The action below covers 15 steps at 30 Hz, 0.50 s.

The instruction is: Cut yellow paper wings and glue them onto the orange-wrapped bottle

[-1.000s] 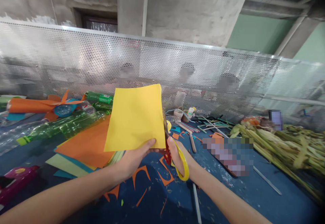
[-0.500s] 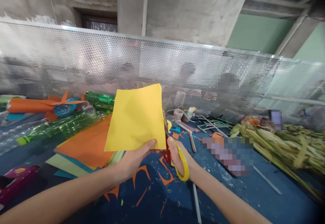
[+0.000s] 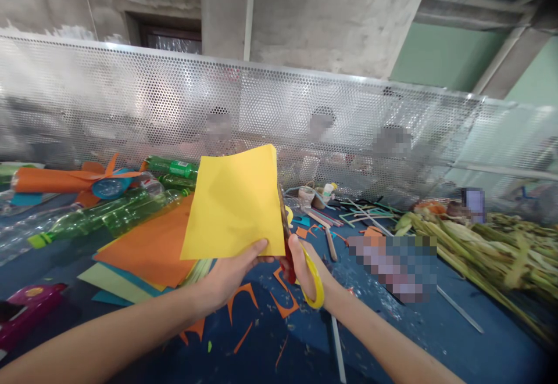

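Observation:
A sheet of yellow paper [image 3: 235, 204] stands tilted up in front of me, its lower edge pinched by my left hand [image 3: 238, 268], thumb on the near face. My right hand [image 3: 307, 268] grips a pair of scissors [image 3: 314, 282] with yellow and red handles. Their blades run upward along the paper's right edge; whether they cut into it I cannot tell. Below my hands, curved orange paper scraps [image 3: 285, 302] lie on the blue table [image 3: 261, 349]. Left of the yellow sheet is a stack of coloured paper [image 3: 148, 244], orange on top.
Green plastic bottles [image 3: 96, 212] and an orange paper-wrapped bottle [image 3: 56, 180] lie at left, near a magenta object [image 3: 32, 314]. Corn husks [image 3: 479, 250] pile at right. Straws [image 3: 366, 212] and a white stick [image 3: 337, 349] lie about. A perforated metal screen [image 3: 131, 99] stands behind, with people beyond.
The top edge of the yellow paper bends slightly, its upper left corner a little lower. Both hands stay almost in place, still holding the paper and scissors.

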{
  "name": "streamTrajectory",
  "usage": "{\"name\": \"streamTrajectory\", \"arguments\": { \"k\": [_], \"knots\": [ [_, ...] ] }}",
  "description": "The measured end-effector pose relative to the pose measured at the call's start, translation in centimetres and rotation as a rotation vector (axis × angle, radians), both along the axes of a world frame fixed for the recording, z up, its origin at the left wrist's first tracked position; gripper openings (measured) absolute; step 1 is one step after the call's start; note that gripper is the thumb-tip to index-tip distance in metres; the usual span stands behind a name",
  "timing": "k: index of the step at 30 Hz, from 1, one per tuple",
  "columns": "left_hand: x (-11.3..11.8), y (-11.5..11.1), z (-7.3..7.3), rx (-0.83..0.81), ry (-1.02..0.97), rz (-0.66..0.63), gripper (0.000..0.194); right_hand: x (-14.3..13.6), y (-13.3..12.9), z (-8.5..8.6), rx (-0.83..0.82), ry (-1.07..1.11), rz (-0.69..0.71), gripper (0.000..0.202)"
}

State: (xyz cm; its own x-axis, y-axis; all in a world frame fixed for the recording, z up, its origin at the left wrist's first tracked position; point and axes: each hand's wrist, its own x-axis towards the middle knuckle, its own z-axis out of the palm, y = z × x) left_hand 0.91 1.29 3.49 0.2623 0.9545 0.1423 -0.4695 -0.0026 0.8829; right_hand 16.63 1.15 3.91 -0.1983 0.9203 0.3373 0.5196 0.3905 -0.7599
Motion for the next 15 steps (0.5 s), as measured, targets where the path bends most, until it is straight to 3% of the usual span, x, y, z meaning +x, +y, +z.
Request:
{"name": "streamTrajectory", "arguments": {
  "k": [15],
  "knots": [
    [0.12, 0.28, -0.20, -0.022, -0.019, -0.004, 0.041, 0.07, 0.12, -0.17, 0.001, 0.003, -0.033, 0.051]
  ]
}}
